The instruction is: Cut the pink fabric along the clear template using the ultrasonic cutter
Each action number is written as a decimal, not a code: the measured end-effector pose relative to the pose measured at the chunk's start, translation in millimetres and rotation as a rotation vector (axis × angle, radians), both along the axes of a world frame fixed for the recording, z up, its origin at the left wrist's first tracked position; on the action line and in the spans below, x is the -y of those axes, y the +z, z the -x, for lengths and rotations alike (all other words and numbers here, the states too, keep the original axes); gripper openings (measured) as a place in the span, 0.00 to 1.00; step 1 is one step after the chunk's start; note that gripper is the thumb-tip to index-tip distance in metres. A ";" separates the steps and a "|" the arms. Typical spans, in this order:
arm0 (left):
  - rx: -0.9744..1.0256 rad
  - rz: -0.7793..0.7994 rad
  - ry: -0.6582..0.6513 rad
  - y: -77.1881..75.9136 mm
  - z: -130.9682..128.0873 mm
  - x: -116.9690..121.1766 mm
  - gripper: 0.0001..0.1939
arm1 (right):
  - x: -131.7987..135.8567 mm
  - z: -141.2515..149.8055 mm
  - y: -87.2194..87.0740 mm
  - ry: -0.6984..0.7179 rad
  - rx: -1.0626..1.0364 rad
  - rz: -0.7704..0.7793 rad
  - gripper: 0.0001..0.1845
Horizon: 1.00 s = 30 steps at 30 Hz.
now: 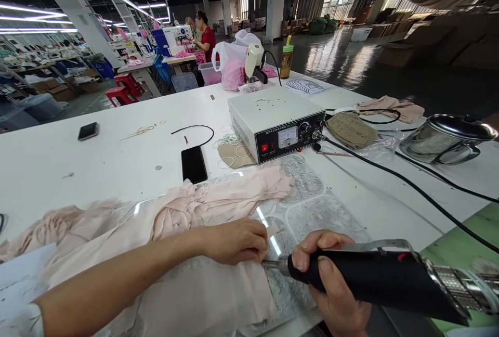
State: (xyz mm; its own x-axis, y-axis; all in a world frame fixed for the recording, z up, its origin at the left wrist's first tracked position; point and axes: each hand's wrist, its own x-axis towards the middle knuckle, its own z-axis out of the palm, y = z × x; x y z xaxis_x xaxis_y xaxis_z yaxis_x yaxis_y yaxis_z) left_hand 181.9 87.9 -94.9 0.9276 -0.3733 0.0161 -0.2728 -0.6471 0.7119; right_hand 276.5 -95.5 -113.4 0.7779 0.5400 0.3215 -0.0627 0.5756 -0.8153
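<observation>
My left hand point(239, 241) reaches across from the left with its fingers curled, pinching the edge of the pale pink fabric point(202, 295). In my right hand point(339, 295) is a black handheld ultrasonic tool point(374, 274), my fingers and thumb wrapped round its body. Its metal tip points left and ends right beside my left fingertips, where the exact contact is hidden. Beneath the fabric lies a clear sheet point(327, 217) over a grey patterned surface. A bunched stack of the same fabric point(222, 196) rests just beyond my left hand.
An ultrasonic control box point(276, 124) with a dial stands ahead, its black cable point(401, 176) running right. Around it are a phone point(194, 164), brown card pieces point(351, 130), a glass pot point(440, 144) and a bottle point(286, 60). Scissors point(142, 130) lie left. People sit at sewing machines beyond.
</observation>
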 end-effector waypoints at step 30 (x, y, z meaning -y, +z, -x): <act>0.151 -0.213 0.212 -3.2 16.0 4.7 0.09 | 26.3 -2.2 2.5 0.196 -0.071 -0.007 0.04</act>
State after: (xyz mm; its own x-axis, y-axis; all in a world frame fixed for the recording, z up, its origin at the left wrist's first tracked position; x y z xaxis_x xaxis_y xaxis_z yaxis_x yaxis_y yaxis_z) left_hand 165.9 83.2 -98.1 0.9780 -0.1820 0.1017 -0.2082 -0.8306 0.5165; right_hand 278.8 -121.8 -110.9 0.6788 0.6813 0.2740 -0.2309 0.5522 -0.8011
